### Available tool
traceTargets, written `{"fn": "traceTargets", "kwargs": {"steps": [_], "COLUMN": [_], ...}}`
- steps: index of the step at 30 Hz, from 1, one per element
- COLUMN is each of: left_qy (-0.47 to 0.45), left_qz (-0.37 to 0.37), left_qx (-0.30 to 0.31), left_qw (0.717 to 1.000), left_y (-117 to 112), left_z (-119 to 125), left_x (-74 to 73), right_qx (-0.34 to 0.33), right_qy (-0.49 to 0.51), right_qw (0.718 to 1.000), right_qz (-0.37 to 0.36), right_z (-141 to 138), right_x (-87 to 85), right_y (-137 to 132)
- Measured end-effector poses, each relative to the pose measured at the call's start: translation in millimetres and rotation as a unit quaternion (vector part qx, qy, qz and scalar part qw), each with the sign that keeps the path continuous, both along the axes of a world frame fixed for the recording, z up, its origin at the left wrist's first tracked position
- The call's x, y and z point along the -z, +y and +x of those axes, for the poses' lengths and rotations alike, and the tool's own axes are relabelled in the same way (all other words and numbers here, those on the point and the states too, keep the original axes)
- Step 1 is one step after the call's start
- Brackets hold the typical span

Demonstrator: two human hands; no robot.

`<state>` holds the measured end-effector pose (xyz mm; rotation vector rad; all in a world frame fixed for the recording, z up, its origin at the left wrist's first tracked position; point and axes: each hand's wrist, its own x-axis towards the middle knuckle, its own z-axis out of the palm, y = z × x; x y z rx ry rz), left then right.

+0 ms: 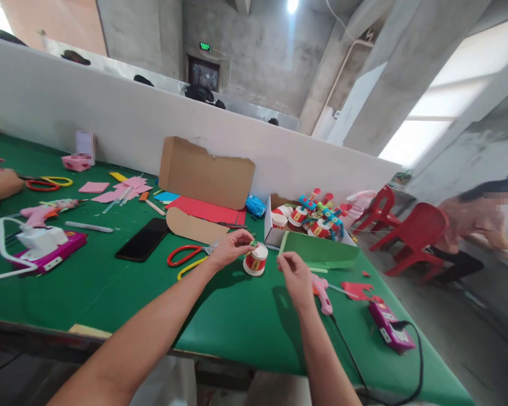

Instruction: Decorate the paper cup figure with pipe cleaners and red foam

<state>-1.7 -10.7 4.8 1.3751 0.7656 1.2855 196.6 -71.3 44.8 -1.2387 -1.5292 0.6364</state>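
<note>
A small red-and-white paper cup [256, 263] stands upside down on the green table. At its upper left side, the thumb and fingers of my left hand [232, 248] pinch a small green piece [253, 243], too small to make out fully. To the right of the cup, apart from it, my right hand [295, 275] is closed with thumb and fingertips together; whatever is between them cannot be made out. Scissors with red and yellow handles [185, 256] lie beside my left wrist. A pink glue gun [323, 294] rests just right of my right hand.
A white box [275, 239] of decorated cups stands behind, with green paper [322, 252] before it. A phone [143, 239], cardboard [205, 175] and red paper [207, 211] lie leftward. A purple power strip [390, 328] trails a cord at right. Another person's hand [2, 186] is far left.
</note>
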Motion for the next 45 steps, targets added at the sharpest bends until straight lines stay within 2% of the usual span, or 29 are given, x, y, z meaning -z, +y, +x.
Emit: {"fn": "traceTargets", "kwargs": {"steps": [3,7,12,16,20,25,33,45], "left_qy": [-0.004,-0.025,-0.093,-0.148,-0.187,-0.22,-0.224,-0.212], "left_qz": [0.02,0.013,-0.01,-0.05,-0.094,-0.151,-0.158,-0.157], "left_qx": [-0.006,-0.001,0.022,0.093,0.171,0.239,0.257,0.267], "left_qw": [1.0,1.0,0.995,0.983,0.963,0.934,0.927,0.927], "left_y": [-2,-4,-5,-6,-7,-8,-8,-11], "left_z": [0,-2,-6,-11,-15,-18,-18,-15], "left_x": [-5.3,-10.4,-11.6,-11.5,-11.4,-10.2,-5.7,-7.4], "right_qx": [-0.028,-0.033,-0.04,-0.036,-0.082,-0.145,-0.153,-0.153], "right_qy": [0.049,0.048,0.004,-0.003,-0.017,-0.021,-0.028,-0.053], "right_qw": [0.998,0.997,0.996,0.995,0.988,0.981,0.98,0.981], "right_qz": [0.012,0.041,0.079,0.094,0.128,0.127,0.124,0.106], "right_z": [-33,-50,-52,-52,-54,-56,-54,-54], "right_x": [5.4,4.5,4.2,2.0,-6.4,-11.5,-11.3,-15.6], "right_y": [14,17,13,12,12,14,15,13]}}
